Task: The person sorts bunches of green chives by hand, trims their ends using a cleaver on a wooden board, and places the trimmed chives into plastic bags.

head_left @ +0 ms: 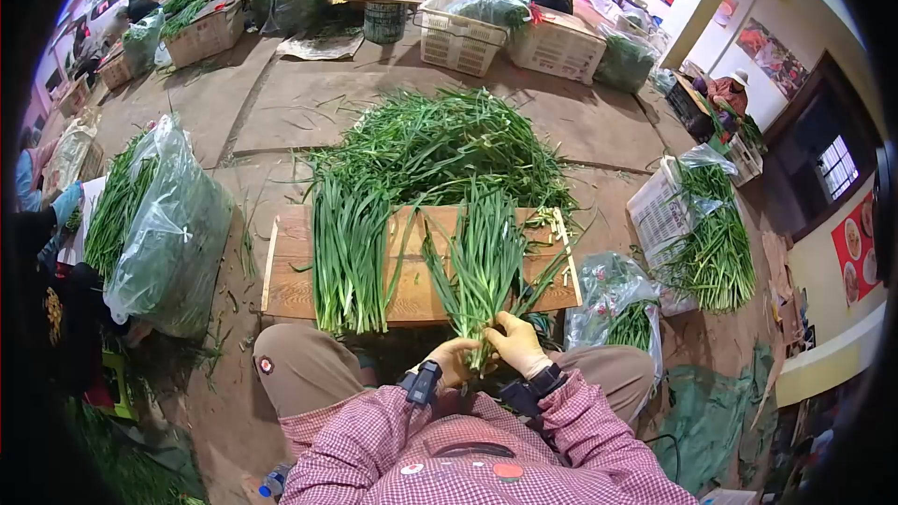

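A bunch of garlic chives [485, 266] lies with its leaves on a wooden board [416, 266] and its pale stem ends toward me, past the near edge. My left hand [454, 360], in a pale yellow glove, is closed on the stem ends from the left. From the right my right hand [517, 346], also gloved, pinches the same stems near their ends. Left of the bunch, a neat pile of garlic chives [351, 257] rests on the board with its stems lined up at the near edge. Short stem scraps [547, 220] are scattered on the board's right side.
Beyond the board a large loose heap of greens [449, 145] covers the floor. A plastic bag of greens [173, 234] stands at left. At right are a white crate [659, 215] and another bag [608, 295]. Other people [725, 93] sit among crates farther off.
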